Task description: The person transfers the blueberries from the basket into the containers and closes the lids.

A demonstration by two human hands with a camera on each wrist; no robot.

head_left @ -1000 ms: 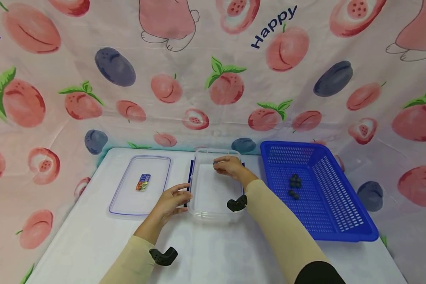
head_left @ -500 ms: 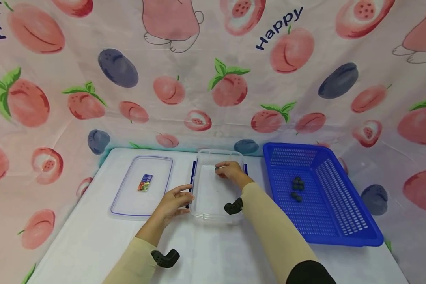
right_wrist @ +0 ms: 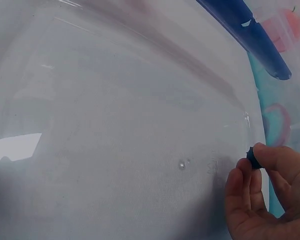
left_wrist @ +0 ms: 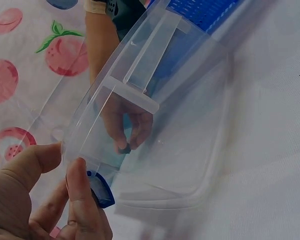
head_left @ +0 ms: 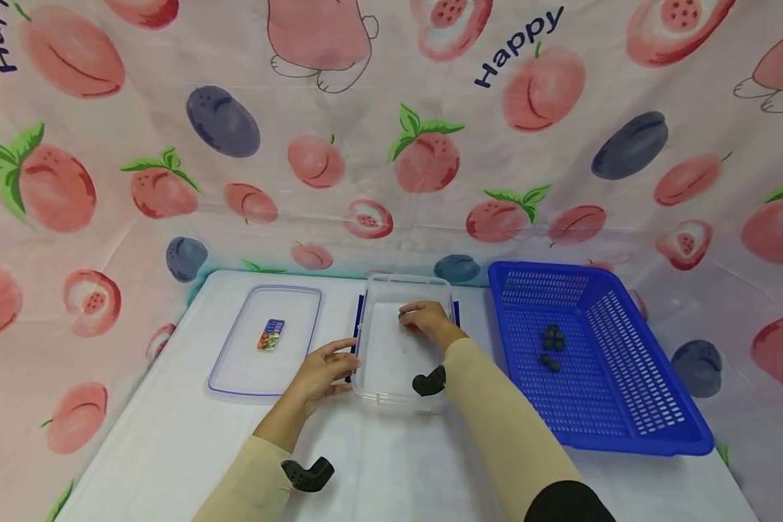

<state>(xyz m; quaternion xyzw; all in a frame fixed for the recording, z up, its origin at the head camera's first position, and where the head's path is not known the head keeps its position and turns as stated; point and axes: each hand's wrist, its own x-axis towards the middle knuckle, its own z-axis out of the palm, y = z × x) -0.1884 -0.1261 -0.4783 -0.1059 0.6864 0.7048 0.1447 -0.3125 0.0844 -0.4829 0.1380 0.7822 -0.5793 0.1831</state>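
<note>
In the head view, a clear plastic box [head_left: 391,362] with dark blue side latches stands mid-table without its lid. My left hand [head_left: 322,371] holds the box's left rim, its thumb and fingers on either side of the wall in the left wrist view, beside a blue latch [left_wrist: 101,190]. Over the far part of the box, my right hand [head_left: 427,320] pinches a blueberry [right_wrist: 253,158] between thumb and fingertips. Several more blueberries [head_left: 553,339] lie in the blue basket [head_left: 626,435] on the right.
The clear lid [head_left: 241,377], with a blue edge and a colourful label [head_left: 270,335], lies flat left of the box. Behind the white table [head_left: 378,464] hangs a fruit-printed cloth [head_left: 365,94]. The basket's raised wall stands close to the right forearm.
My right hand has lowered slightly into the box with the blueberry. The left hand keeps its hold on the rim. The whole head view has shifted a little.
</note>
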